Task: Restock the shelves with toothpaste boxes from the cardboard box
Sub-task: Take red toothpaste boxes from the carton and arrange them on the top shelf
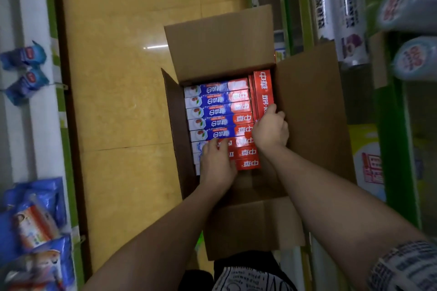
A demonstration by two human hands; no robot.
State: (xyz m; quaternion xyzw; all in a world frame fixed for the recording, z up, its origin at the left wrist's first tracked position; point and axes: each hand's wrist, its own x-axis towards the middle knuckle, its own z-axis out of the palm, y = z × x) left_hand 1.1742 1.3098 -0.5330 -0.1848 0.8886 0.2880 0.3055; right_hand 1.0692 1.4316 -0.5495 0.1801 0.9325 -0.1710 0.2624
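Note:
An open cardboard box (307,111) stands on the floor between two shelf units, flaps folded out. Inside lie several blue-and-red toothpaste boxes (217,111) in a row, with red toothpaste boxes (247,157) nearer to me. One red toothpaste box (262,87) lies lengthwise along the right wall. My right hand (270,129) curls its fingers round the near end of that lengthwise box. My left hand (216,163) rests on the near red boxes, fingers curved over their left ends; whether it grips one is unclear.
The left shelf (30,92) holds blue packets (24,73) and blue bags (35,215). The right shelf (392,125) holds rolls of wrap (338,7) and stacked round packs (411,7). Yellow tiled floor (123,78) runs along the aisle.

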